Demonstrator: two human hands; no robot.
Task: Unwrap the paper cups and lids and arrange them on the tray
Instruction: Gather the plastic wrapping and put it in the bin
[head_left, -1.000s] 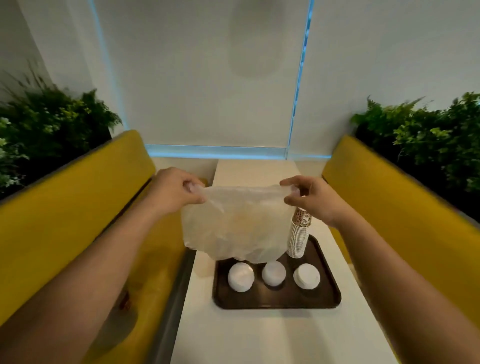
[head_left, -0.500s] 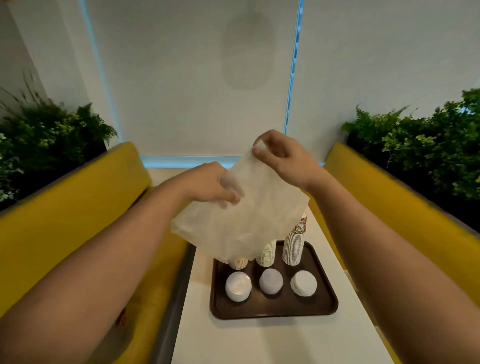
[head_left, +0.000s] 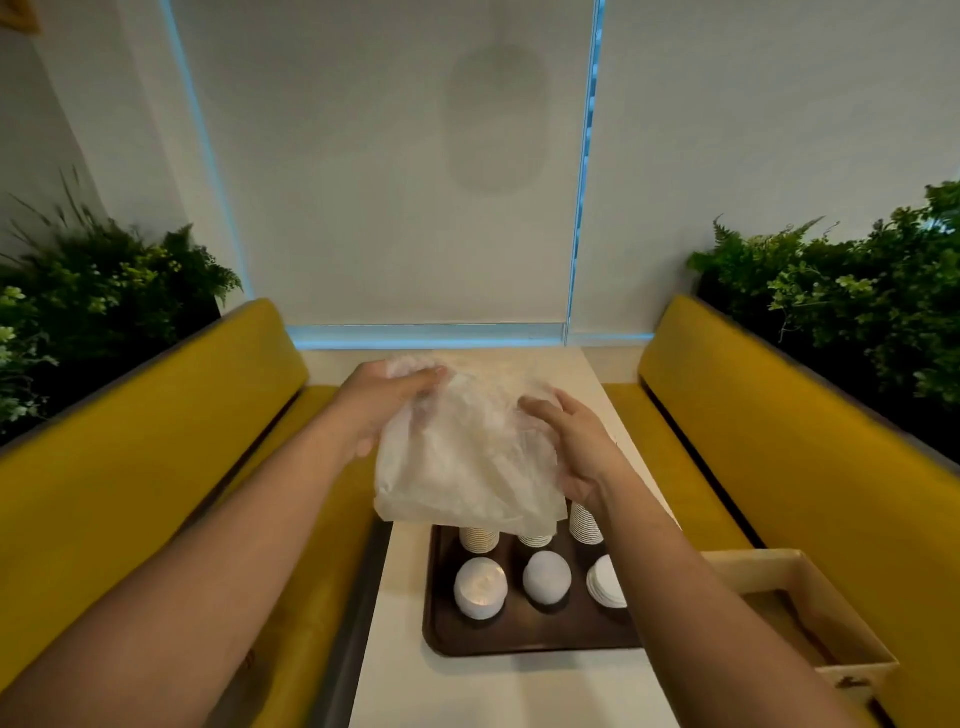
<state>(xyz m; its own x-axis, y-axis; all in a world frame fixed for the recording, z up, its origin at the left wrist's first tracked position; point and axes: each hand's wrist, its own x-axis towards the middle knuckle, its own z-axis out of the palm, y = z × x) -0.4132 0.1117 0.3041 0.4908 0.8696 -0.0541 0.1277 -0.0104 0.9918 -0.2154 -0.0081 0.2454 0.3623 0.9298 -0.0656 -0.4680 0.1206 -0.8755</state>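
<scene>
Plastic wrapper (head_left: 467, 457), held up high 0.5 s ago, is now bunched lower. Left hand (head_left: 387, 400) grips its top edge; right hand (head_left: 566, 441) presses it, fingers spread. Paper cup stacks (head_left: 479, 538) and lid stacks (head_left: 480, 587) sit on the tray (head_left: 519, 639). Arranging looks done, only the wrapper is left to bin. No legible print.

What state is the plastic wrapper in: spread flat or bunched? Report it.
Bunched. The plastic wrapper sags in creased folds between the left hand and the right hand, above the tray, not pulled flat.
</scene>
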